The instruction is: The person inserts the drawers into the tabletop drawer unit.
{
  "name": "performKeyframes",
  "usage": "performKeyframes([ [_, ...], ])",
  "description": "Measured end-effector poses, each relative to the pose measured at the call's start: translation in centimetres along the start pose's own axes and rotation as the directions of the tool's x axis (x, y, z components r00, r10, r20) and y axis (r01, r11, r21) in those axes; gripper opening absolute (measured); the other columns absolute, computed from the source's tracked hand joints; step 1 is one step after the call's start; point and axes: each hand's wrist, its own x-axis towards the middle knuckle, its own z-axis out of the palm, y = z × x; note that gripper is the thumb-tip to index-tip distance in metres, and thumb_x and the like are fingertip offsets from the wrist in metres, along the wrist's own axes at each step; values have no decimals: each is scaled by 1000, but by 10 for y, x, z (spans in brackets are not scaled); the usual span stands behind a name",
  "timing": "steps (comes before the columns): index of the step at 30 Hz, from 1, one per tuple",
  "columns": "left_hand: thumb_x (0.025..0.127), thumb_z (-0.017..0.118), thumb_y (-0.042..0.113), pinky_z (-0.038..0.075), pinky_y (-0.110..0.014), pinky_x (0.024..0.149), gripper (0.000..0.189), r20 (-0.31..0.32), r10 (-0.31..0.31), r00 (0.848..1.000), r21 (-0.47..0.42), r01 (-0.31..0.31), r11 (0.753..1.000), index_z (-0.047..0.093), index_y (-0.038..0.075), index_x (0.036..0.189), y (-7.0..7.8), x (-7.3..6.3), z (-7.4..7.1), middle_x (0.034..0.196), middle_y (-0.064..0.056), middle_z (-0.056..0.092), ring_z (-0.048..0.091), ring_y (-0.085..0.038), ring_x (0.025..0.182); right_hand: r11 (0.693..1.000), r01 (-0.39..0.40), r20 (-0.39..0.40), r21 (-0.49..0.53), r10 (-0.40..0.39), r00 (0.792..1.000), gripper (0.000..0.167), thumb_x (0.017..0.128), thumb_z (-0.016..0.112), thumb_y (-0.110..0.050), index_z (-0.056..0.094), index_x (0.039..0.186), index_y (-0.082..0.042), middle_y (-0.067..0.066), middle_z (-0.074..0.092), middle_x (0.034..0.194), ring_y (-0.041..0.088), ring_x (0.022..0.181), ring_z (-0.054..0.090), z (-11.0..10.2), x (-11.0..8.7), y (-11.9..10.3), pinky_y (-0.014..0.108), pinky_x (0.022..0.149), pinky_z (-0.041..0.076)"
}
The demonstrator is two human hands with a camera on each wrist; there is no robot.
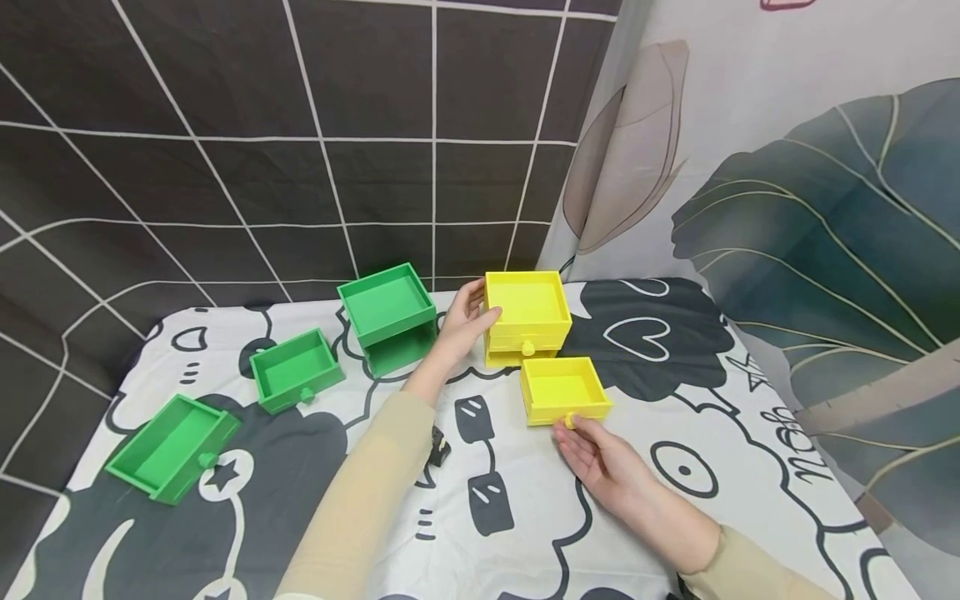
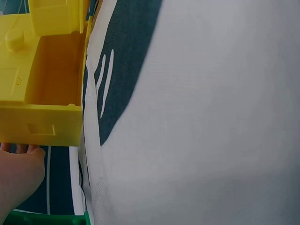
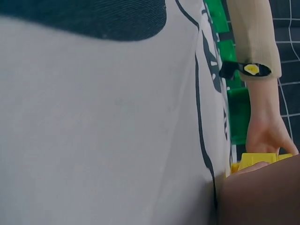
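Note:
A small yellow cabinet [image 1: 527, 302] stands at the back of the cloth-covered surface, an upper drawer with a round knob [image 1: 528, 347] in its front and its lower slot [image 2: 58, 68] hollow. My left hand [image 1: 463, 321] holds the cabinet's left side, thumb over the top edge and fingertips against the side wall. In front of that slot sits a loose yellow drawer [image 1: 562, 390], tray side up, its back edge close to the cabinet. My right hand [image 1: 600, 458] pinches this drawer's knob between thumb and fingers; the right wrist view shows only part of that hand.
A green cabinet [image 1: 386, 308] with a hollow lower slot stands left of the yellow one. Two loose green drawers, a smaller one [image 1: 296, 371] and a larger one [image 1: 174, 450], lie farther left. A dark gridded cloth [image 1: 360, 183] hangs behind.

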Motion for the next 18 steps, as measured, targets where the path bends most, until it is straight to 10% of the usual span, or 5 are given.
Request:
performKeyframes([
  [18, 102, 65, 6, 27, -40, 137, 69, 4, 8, 1000, 1, -8, 1000, 33, 2, 162, 0, -1, 0, 169, -17, 38, 35, -32, 159, 999, 18, -31, -31, -19, 999, 12, 112, 53, -15, 63, 109, -11, -3, 80, 91, 5, 89, 78, 28, 13, 15, 17, 90, 65],
])
